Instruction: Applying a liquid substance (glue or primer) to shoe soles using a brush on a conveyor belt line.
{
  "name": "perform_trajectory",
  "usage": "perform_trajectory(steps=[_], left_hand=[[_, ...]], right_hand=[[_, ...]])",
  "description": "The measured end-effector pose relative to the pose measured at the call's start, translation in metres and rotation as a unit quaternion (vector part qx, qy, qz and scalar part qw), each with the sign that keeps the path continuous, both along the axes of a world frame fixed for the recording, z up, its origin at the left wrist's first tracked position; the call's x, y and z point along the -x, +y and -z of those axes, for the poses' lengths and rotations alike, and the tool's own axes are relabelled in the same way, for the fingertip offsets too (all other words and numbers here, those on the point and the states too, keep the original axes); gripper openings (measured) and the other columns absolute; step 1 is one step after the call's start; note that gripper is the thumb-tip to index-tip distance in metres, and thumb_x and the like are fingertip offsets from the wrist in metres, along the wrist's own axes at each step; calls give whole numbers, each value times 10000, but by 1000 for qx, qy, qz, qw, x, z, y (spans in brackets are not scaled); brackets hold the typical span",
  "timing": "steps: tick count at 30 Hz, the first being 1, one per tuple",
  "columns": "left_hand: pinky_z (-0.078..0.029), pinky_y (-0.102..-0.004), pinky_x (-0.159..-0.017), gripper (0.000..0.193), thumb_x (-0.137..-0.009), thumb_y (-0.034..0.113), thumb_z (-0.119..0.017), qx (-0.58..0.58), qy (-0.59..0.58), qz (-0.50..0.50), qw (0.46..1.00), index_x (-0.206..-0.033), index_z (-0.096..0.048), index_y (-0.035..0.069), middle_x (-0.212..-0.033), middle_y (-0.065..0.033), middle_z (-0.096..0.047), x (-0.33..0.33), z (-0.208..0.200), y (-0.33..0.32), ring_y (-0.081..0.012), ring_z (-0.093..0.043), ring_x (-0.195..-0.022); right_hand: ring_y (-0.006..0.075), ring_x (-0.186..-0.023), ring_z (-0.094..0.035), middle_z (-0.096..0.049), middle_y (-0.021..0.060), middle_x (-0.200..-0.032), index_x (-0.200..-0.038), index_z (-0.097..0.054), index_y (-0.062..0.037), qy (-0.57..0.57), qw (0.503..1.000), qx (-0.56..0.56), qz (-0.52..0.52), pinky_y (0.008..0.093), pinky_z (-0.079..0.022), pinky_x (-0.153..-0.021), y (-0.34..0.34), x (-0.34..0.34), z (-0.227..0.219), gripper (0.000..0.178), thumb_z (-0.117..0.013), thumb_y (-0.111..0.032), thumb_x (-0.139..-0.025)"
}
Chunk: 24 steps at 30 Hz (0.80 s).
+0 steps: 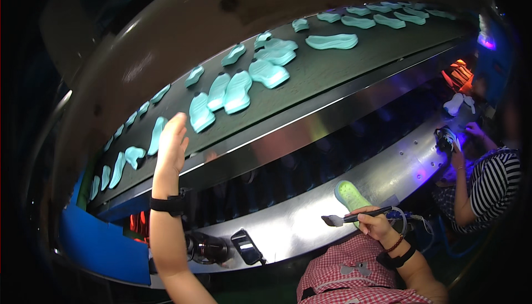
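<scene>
My left hand (176, 144) is raised at the near edge of the dark conveyor belt (310, 74), its fingers stretched out and holding nothing. Closest to it are pale turquoise shoe soles, one (157, 136) just left of the fingers and another (201, 113) to the right. In front of my body, my right hand (374, 225) is closed around a brush (338, 221) with a dark handle, bristles pointing left. A yellow-green shoe sole (350, 194) lies on the metal ledge (302, 226) beside the brush, partly covered by the handle and hand.
More turquoise soles (332, 41) are spread along the belt. On the ledge stand a dark round container (208, 247) and a black-framed rectangular object (247, 247). A blue machine panel (100, 243) is at left. At right, a co-worker in a striped sleeve (496, 185) handles a dark-and-white object (446, 138).
</scene>
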<state>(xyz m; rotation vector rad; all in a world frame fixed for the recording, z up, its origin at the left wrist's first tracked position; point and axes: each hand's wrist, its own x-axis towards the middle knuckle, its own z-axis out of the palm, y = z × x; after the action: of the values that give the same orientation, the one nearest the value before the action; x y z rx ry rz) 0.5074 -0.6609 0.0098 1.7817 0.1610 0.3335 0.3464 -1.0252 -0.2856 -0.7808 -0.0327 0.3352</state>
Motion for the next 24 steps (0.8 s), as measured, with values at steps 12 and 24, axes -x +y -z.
perform_trajectory(steps=[12, 24], left_hand=[[-386, -345, -922, 631, -693, 6, -616, -698, 68, 158, 695, -1274, -379, 69, -1139, -215, -515, -101, 6, -103, -319, -503, -1055], [-328, -356, -972, 683, -743, 321, -621, -690, 101, 161, 698, -1258, -355, -41, -1242, -243, -426, -259, -1, -203, -336, -405, -1171]], right_hand=[[105, -470, -505, -599, 216, -966, -987, -567, 73, 74, 993, -86, 26, 185, -414, -431, -37, -12, 17, 203, -511, -30, -821], [123, -494, -506, -622, 160, -891, -1008, -562, 79, 139, 980, -133, 49, 211, -404, -453, -64, -41, 46, 226, -508, -33, -818]])
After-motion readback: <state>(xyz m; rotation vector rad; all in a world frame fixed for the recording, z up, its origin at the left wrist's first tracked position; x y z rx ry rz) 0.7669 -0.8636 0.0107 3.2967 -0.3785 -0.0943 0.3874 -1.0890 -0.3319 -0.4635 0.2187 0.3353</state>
